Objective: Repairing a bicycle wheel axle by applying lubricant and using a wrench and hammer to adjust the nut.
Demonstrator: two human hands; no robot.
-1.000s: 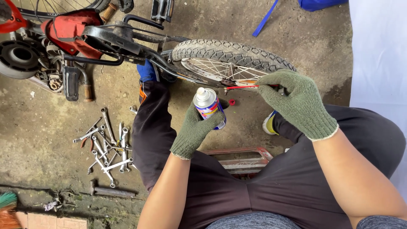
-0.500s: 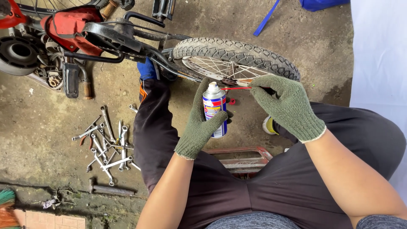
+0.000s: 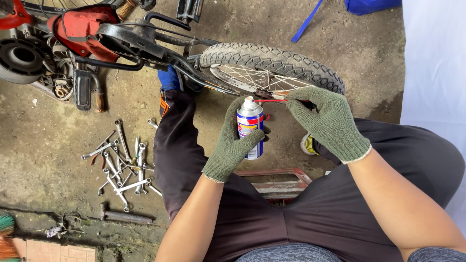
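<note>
Gripping a spray can (image 3: 250,127) at frame centre: left hand (image 3: 232,144), in a green knit glove, wrapping closed around the can's blue, red and silver body, thumb across the front, can standing roughly upright with its white nozzle on top. Contents of the can not showing. Pinching the thin red straw (image 3: 270,101) with the right hand (image 3: 329,124), also gloved, fingers closed on the straw's right end, its left end meeting the nozzle. Hovering just below the small bicycle wheel (image 3: 272,65), knobby tyre arching across upper centre, spokes and hub directly behind the straw. Sitting low, dark trousers filling the lower frame, a red stool (image 3: 274,180) peeking between the legs. Lying scattered on the concrete floor (image 3: 48,140) at left: a loose heap of wrenches (image 3: 121,162), well apart from the hands. Crowding the upper left: bicycle frame (image 3: 141,41) with red parts and a pedal. Leaving bare floor between wrenches and left leg, and at upper right beside a blue strap (image 3: 306,22).
</note>
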